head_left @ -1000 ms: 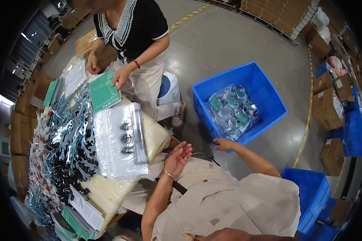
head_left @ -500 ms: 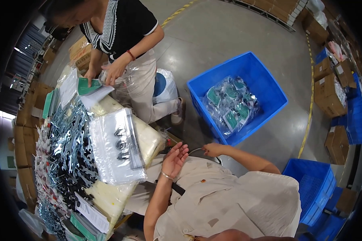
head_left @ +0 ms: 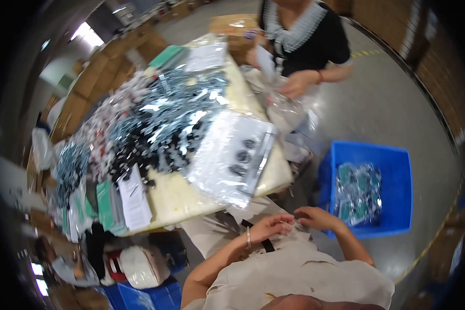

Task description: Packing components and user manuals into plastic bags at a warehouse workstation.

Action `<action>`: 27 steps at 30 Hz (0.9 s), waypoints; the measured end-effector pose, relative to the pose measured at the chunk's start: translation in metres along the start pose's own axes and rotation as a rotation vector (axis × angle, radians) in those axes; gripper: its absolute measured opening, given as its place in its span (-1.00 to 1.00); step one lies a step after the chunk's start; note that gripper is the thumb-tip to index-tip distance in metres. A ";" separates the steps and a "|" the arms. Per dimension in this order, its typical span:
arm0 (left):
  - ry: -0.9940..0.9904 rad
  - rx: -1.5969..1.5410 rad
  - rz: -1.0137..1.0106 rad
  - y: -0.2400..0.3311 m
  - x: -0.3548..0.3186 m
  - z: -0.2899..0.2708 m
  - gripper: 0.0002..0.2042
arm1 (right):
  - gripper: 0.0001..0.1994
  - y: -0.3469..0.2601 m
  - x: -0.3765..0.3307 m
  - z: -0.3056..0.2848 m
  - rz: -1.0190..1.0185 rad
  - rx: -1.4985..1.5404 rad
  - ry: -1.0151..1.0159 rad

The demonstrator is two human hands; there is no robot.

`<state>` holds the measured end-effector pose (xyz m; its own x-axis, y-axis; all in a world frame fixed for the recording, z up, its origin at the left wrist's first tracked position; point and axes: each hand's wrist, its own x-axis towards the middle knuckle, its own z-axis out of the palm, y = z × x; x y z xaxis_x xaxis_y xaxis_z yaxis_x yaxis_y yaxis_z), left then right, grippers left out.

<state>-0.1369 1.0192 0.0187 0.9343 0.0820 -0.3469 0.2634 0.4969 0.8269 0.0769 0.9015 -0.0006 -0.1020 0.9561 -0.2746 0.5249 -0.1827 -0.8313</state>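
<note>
My left hand [head_left: 271, 226], a bracelet at its wrist, hovers over my lap with fingers loosely stretched and nothing in it. Close beside it is my right hand [head_left: 318, 218], its fingers bent but apart, also holding nothing. A stack of clear plastic bags [head_left: 225, 155] with dark printed marks lies on the table's near right corner, ahead of my left hand. Behind the bags spreads a pile of silvery wrenches [head_left: 175, 103], with black metal pieces [head_left: 134, 152] nearer to me. Green booklets [head_left: 107, 206] and white leaflets [head_left: 134, 199] are stacked at the near left edge.
A blue bin [head_left: 398, 191] on the floor at my right holds several bagged sets [head_left: 359, 194]. Across the table's right side a co-worker's hand [head_left: 299, 83] handles clear plastic. White-and-red parts [head_left: 108, 116] are heaped at the left. Another person [head_left: 70, 266] is at the lower left.
My view has swung left, so the table sits more central and the bin farther right. My hands have come closer together. The co-worker's green booklet is no longer visible in hand.
</note>
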 end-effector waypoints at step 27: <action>1.277 1.091 0.533 0.101 -0.119 -0.093 -0.38 | -0.49 -0.176 0.189 -0.046 -0.585 -0.706 0.287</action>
<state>-0.2439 1.1403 0.1023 0.3497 0.8567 0.3791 0.5446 -0.5151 0.6618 0.0038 1.1247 0.1160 -0.3479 0.8890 0.2977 0.8539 0.4316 -0.2907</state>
